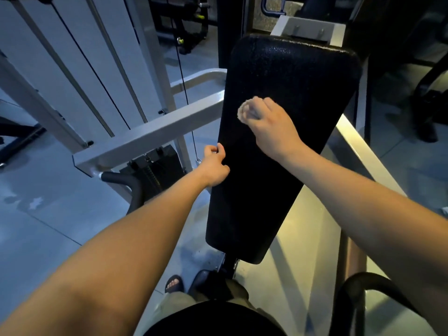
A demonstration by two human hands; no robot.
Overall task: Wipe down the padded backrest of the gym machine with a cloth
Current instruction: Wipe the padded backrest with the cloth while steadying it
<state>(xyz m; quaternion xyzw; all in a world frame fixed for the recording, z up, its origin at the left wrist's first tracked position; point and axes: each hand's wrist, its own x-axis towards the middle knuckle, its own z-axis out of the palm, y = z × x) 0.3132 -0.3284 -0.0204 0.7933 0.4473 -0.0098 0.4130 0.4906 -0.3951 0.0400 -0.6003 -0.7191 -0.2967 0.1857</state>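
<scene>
Grey gym floor [48, 226] and a white frame [150, 132] flank the black backrest [278, 190], its long axis running away from the person; the right hand [271, 122] clutches a pale cloth [243, 110] pressed on its upper half, the left hand [215, 166] grips its near left edge.

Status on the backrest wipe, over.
Right hand grips cloth, pressed on upper backrest. Left hand holds backrest's left edge. Nothing in the way.
</scene>
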